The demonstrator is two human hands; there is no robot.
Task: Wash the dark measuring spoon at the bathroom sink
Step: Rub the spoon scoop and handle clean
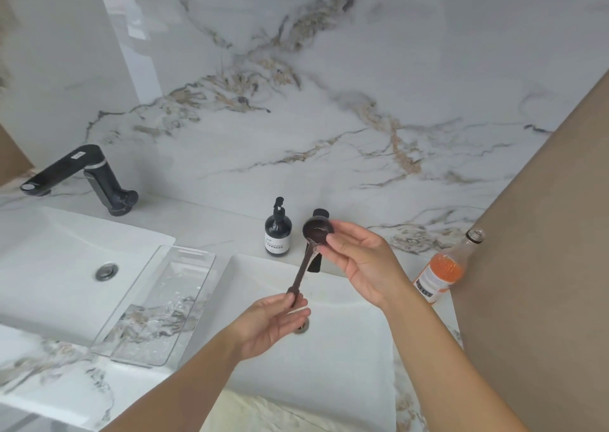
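Note:
The dark measuring spoon (304,260) is held over the right white sink (346,349), bowl up and away from me. My left hand (273,323) pinches the end of its handle. The fingers of my right hand (359,260) are on the round bowl (316,230), thumb on top. Water runs over the bowl and trickles down the handle. The faucet of this sink (318,263) is mostly hidden behind the spoon and my right hand. The drain (301,328) shows just under my left hand.
A dark soap pump bottle (278,230) stands behind the sink. An open bottle with orange liquid (445,267) stands at the right by a brown wall. A clear tray (158,303) lies between the two sinks. The left sink (49,267) has a black faucet (82,174).

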